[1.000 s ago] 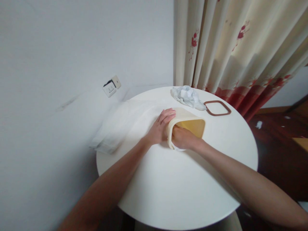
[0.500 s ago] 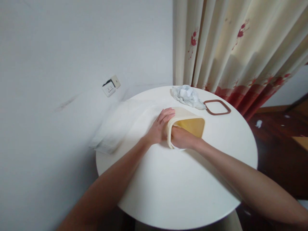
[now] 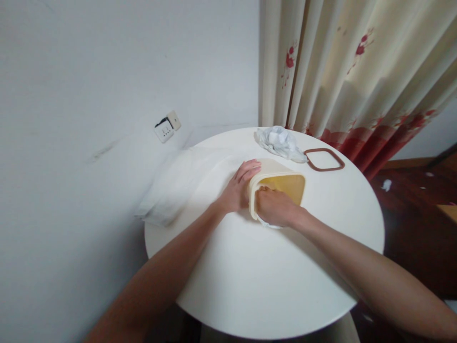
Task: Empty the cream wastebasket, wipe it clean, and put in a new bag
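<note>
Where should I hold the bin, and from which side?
Best from the left, I think: fingers over the upper left edge of the bin, behind its rim, as the left hand does. It lies on its side, mouth facing you, and the right hand is inside.

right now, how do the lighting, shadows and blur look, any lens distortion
Head view: soft light, no harsh glare on the table; head view: a faint shadow beneath the right arm; head view: the container's yellow inside is shaded but readable; head view: the white sheet looks soft, nearly blending into the tabletop; head view: the curtain slants, probably wide-angle distortion.
</note>
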{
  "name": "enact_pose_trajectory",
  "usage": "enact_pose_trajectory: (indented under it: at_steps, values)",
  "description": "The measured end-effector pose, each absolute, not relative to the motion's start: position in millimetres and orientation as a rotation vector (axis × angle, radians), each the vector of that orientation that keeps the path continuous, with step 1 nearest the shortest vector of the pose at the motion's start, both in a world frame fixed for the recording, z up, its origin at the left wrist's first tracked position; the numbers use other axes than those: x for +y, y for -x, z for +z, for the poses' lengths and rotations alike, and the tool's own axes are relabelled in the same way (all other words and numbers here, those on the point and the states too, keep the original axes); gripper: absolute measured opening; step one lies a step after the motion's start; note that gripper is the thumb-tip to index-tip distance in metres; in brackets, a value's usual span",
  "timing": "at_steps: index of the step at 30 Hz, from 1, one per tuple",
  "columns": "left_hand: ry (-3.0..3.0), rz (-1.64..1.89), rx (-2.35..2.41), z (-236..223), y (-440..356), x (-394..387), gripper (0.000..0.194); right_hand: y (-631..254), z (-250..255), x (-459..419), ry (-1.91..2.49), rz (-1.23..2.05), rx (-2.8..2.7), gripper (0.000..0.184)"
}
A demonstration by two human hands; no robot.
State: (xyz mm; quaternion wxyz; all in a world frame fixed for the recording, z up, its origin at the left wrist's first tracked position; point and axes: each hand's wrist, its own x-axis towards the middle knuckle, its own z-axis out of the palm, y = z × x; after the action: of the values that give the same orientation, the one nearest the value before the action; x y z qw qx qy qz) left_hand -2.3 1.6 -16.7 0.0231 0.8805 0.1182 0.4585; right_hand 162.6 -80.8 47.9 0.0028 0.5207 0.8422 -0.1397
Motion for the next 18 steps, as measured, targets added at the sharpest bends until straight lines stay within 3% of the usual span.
enact_pose_trajectory:
  at_steps: [7, 18]
  values:
    - [-2.702, 1.410, 0.377, -22.8, 4.5, 4.9, 0.087, -163.7, 32.5, -63.2, -1.518, -0.681, 2.828, 0.029]
    - [-2.732, 1.421, 0.366, -22.4, 4.2, 4.8, 0.086, -164.7, 28.6, -60.9, -1.558, -0.686, 2.828, 0.033]
